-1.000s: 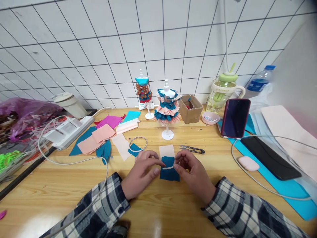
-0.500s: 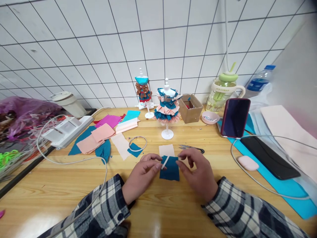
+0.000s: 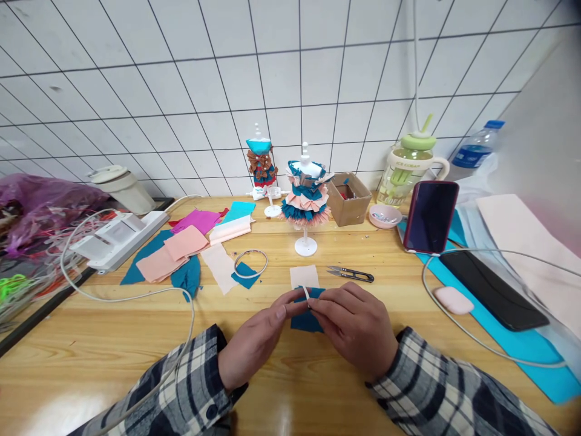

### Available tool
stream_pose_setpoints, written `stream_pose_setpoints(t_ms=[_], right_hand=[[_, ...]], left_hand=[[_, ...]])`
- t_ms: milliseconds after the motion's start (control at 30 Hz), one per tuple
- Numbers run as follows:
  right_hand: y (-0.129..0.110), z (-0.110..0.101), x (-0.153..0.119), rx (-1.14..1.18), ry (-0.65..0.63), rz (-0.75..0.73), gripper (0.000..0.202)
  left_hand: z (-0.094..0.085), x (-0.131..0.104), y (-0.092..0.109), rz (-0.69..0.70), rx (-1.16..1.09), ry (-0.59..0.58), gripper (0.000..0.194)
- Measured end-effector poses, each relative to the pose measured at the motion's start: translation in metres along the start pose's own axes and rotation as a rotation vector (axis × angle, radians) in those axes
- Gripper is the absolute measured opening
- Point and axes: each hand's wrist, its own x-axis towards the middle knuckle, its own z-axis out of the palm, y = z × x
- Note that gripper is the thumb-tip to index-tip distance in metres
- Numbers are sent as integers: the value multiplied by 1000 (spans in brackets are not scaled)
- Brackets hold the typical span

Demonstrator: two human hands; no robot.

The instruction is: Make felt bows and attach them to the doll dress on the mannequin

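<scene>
Above the wooden tabletop [image 3: 290, 387], a half-open left hand [image 3: 254, 342], its hold unclear, meets a right hand [image 3: 358, 327] pinching a thin white strip [image 3: 305, 293] over a dark teal, cloth-like rectangle [image 3: 307, 323], fine handling needing steady fingertips, black metal snips [image 3: 351, 274] limiting room just beyond the right.

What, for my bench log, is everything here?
thin strip: 1, white, between hands
sheets: many, pink, blue, teal, magenta, table
snips: 1, black, centre
ring: 1, silver, left
dressed stands: 2, multicoloured, back
box: 1, brown, back
bowl: 1, pink, back
cup: 1, green-lidded, back
bottle: 1, clear, right
phones: 2, dark, right
case: 1, pink, right
power strip: 1, white, left
tumbler: 1, cream, left
bag: 1, purple, left
strings: many, green, left
cables: several, white, around
table: 1, brown, below
tiled wall: 1, white, behind
left hand, right hand: 2, bare, centre
sleeves: 2, checked, foreground
</scene>
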Motion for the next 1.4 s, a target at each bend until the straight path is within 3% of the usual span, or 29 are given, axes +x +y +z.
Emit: stream_pose_setpoints(t_ms=[167, 267, 400, 533, 767, 1000, 1400], right_hand=[[-2, 2, 1, 47, -31, 73, 13], [-4, 6, 1, 156, -39, 216, 6], [-8, 13, 1, 358, -70, 466, 9], [-15, 18, 0, 537, -100, 576, 8], [-16, 18, -4, 607, -92, 392, 19], [-17, 16, -7, 479, -135, 211, 30], [-13, 16, -7, 326, -91, 248, 19]], left_hand=[[-7, -4, 0, -4, 157, -52, 38], [-5, -4, 0, 52, 341, -58, 37], [-2, -1, -3, 121, 524, 33, 26], [-4, 4, -5, 114, 631, 139, 14], [-8, 5, -2, 134, 665, 215, 13], [-8, 8, -3, 142, 640, 232, 9], [-6, 8, -1, 99, 691, 221, 14]])
